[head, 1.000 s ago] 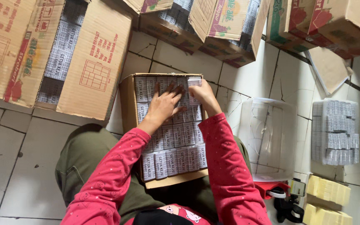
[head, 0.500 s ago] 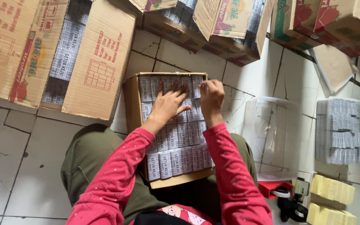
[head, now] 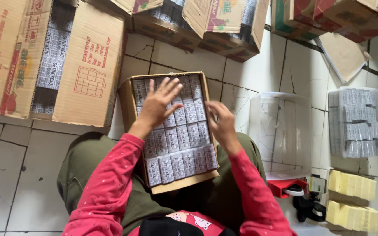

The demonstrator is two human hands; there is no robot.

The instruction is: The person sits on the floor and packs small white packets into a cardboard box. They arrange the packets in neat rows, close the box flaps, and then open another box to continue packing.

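Cardboard tray (head: 130,105) resting on lap, filled with small wrapped packets (head: 178,146). Left hand (head: 158,105) pressing flat, fingers spread; right hand (head: 222,126) open, touching row edge. Likely levelling rows; next needs gentle, even pressure.

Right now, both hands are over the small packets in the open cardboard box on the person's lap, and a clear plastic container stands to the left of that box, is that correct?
Not quite: the clear plastic container stands to the right of the cardboard box, as the head view shows. Both hands, left and right, are indeed over the packets.
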